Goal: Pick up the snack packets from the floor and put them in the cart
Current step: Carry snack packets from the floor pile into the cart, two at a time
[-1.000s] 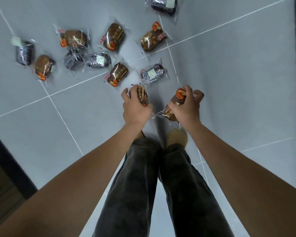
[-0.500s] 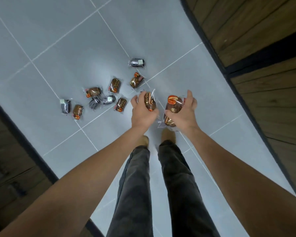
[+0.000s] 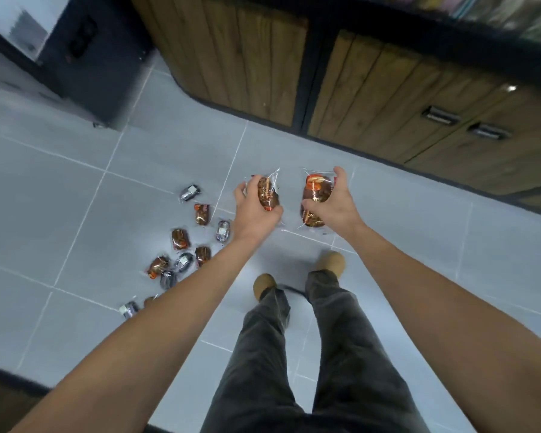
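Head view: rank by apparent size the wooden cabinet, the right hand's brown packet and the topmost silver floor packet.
brown wooden plank cabinet
brown clear-wrapped snack packet held in the right hand
silver foil packet, farther off, true size unsure

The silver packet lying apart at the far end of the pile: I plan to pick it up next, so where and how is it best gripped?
Probably pinch the silver packet across its narrow middle, coming straight down from above. It lies flat on the floor with bare tile round it, so both long sides are free; the nearest brown packet lies clear of it.
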### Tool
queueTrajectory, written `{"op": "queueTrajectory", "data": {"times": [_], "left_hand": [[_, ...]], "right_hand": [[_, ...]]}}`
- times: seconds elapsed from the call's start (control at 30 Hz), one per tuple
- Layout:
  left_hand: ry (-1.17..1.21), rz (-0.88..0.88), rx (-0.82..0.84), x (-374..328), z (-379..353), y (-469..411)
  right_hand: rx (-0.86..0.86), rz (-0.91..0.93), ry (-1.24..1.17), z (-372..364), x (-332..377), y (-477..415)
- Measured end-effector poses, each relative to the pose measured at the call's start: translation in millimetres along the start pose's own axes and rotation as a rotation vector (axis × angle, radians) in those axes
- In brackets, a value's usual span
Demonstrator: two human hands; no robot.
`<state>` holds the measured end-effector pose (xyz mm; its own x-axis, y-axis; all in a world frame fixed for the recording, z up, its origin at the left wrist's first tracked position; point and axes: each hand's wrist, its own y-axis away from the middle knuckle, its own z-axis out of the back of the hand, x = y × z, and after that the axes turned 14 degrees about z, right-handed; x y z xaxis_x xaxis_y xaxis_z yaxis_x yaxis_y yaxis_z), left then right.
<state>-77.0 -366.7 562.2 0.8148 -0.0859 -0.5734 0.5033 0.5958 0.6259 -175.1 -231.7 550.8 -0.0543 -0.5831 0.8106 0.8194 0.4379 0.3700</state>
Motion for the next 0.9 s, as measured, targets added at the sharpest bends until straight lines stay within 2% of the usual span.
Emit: {"op": "queueTrajectory", "data": {"times": [0.33, 0.9], "left_hand": [[-0.181, -0.208, 0.102, -81.2, -101.0, 95.2], [-0.288, -0.453, 0.314, -168.2, -393.6, 362.0]], "right_hand": [[-0.275, -0.075, -0.165, 139.1, -64.8, 102.5], [-0.567, -0.167, -0.143, 437.5, -255.4, 348.4]]}}
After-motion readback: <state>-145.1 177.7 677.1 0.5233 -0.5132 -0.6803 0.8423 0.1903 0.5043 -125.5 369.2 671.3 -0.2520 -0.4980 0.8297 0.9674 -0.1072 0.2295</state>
